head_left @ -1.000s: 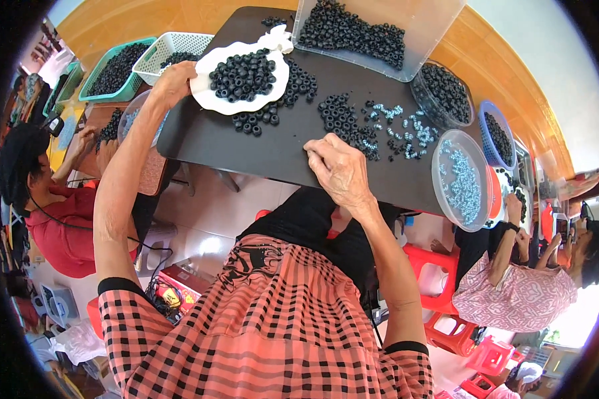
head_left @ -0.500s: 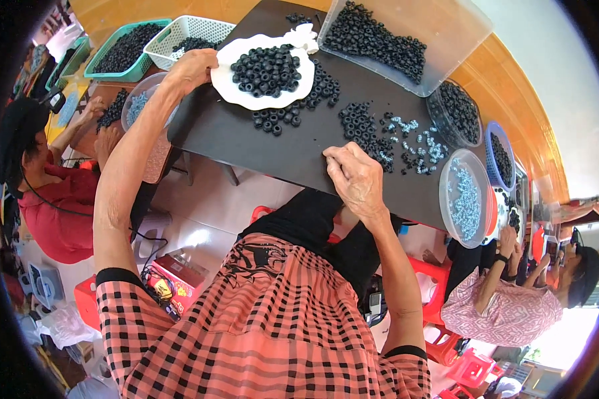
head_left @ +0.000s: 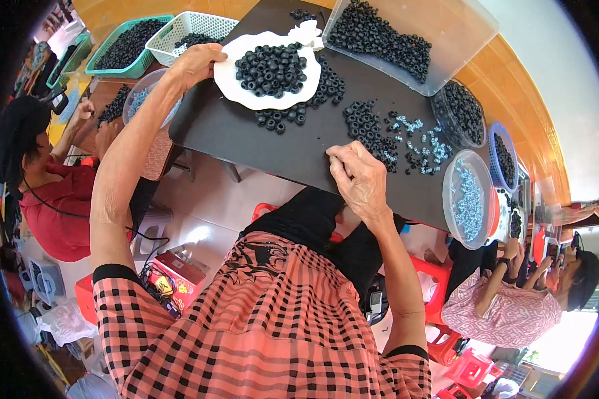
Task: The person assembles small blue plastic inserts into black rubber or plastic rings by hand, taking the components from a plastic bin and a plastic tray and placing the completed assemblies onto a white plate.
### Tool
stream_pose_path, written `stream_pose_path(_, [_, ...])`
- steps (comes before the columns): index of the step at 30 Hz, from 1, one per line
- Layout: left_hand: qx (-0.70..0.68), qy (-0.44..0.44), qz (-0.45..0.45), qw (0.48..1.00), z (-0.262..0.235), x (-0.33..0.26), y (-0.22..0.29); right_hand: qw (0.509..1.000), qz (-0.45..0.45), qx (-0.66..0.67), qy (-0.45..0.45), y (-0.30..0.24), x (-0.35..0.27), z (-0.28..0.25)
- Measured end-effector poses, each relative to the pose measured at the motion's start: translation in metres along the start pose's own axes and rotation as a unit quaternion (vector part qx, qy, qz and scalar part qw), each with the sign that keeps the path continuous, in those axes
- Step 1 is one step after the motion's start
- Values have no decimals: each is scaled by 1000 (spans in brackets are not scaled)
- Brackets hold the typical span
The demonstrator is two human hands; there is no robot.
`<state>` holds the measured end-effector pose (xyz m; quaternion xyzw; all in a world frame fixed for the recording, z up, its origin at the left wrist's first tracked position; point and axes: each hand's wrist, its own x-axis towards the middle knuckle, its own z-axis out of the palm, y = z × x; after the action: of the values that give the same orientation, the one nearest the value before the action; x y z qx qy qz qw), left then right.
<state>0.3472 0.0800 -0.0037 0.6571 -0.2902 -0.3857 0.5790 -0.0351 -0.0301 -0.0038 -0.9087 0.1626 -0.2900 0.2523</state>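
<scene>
My left hand (head_left: 197,65) reaches far forward, its fingers closed on the left rim of a white scalloped plate (head_left: 235,97). On that plate sits a heap of round black pieces with holes, like large beads (head_left: 271,70). My right hand (head_left: 359,174) rests at the near edge of the dark table, fingers curled together; whatever they may hold is hidden. More black bead-like pieces (head_left: 363,126) lie in a loose pile just beyond it, with small light-blue pieces (head_left: 439,147) scattered to their right.
A clear bin (head_left: 439,63) of black pieces stands at the back. Tubs line the right, one round and clear (head_left: 451,193) holding light-blue pieces. Baskets (head_left: 199,23) stand far left. Co-workers sit on both sides, one in a red shirt (head_left: 56,223).
My left hand stays on the plate and my right hand stays at the table edge; the whole view shifts slightly. The left co-worker's far hand has moved a little.
</scene>
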Motion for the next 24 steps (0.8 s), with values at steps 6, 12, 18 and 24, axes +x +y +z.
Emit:
stream_pose_path(6, [65,26,3,998,-3,-10,20,992,-117,-28,28,-5,12,5])
stream_pose_path(12, [-6,-11,48,999,-44,6,24,977,-210,-25,2,-31,50,26])
stream_pose_path(18, [-5,28,49,998,-48,2,39,969,-238,-26,-66,-29,80,67])
stream_pose_path(24, [-46,1,41,998,-62,10,36,971,-222,-43,-78,-8,101,79])
